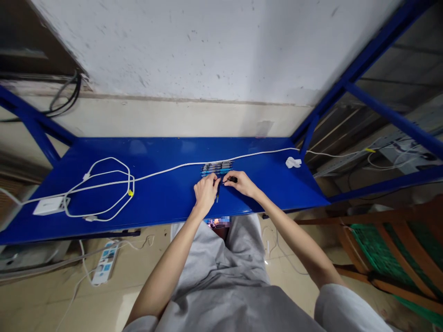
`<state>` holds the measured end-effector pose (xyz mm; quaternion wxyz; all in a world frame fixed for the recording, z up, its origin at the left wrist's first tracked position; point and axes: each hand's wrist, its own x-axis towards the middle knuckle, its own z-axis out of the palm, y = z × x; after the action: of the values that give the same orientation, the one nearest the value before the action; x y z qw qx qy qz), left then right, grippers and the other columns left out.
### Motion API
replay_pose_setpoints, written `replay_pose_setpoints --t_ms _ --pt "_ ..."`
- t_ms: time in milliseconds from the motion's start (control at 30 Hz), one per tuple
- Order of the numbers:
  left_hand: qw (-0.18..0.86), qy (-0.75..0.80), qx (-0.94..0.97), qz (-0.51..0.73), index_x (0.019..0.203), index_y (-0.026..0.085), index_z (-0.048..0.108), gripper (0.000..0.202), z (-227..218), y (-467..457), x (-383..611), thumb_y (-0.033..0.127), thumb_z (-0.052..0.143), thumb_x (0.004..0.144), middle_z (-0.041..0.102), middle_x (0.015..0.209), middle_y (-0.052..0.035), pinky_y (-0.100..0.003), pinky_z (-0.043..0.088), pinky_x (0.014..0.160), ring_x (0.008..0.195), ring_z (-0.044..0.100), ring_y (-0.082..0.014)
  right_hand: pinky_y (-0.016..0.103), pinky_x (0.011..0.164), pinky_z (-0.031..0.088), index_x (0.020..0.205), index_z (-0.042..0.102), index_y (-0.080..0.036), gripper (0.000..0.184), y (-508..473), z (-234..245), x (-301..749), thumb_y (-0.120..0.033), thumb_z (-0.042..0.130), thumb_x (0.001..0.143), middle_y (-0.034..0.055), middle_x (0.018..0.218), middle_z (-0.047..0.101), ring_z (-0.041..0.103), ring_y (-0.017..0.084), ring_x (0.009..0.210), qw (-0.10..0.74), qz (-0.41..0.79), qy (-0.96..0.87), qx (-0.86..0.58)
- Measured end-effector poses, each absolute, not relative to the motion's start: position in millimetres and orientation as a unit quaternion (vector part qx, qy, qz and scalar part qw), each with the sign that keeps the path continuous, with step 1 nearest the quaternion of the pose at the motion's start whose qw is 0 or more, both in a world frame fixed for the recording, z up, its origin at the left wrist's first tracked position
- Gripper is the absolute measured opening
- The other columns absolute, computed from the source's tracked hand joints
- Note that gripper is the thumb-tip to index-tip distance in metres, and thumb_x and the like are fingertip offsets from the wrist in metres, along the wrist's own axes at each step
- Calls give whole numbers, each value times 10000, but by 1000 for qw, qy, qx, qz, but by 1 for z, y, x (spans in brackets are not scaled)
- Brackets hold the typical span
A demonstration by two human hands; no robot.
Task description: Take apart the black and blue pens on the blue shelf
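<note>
Surface: blue shelf point(166, 198) against a white wall.
Left hand point(206, 191): closed on a dark pen point(218, 194).
Right hand point(242, 182): pinching its upper end.
Pen: just in front of the pen row point(216, 168).
Care: probably best to steady both ends and stay clear of the cable point(166, 171).

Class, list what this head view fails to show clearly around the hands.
Head view:
- pens: too small to count.
- dark pen: partly hidden between left hand and right hand; which grips it is unclear.
- lap patch: blurred out.
- white lump: too small to identify.
</note>
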<state>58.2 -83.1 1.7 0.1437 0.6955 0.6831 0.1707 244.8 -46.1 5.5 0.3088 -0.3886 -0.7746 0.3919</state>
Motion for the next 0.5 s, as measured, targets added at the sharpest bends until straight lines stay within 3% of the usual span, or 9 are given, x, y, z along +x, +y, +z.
replay_pose_setpoints --t_ms 267,500 --pt "153 674 695 198 1035 277 672 238 3 -84 56 412 477 1058 765 1038 -38 -281 362 705 959 697 -219 371 942 489 932 770 -189 109 -40 6 245 -288 723 928 92 978 747 666 239 977 294 341 -822 -349" --pt "171 680 689 182 1068 274 682 260 7 -84 57 383 446 1069 759 1096 -56 -278 383 741 1008 692 -216 369 906 475 907 765 -177 104 -35 8 248 -206 675 950 97 945 726 649 230 922 252 312 -859 -318"
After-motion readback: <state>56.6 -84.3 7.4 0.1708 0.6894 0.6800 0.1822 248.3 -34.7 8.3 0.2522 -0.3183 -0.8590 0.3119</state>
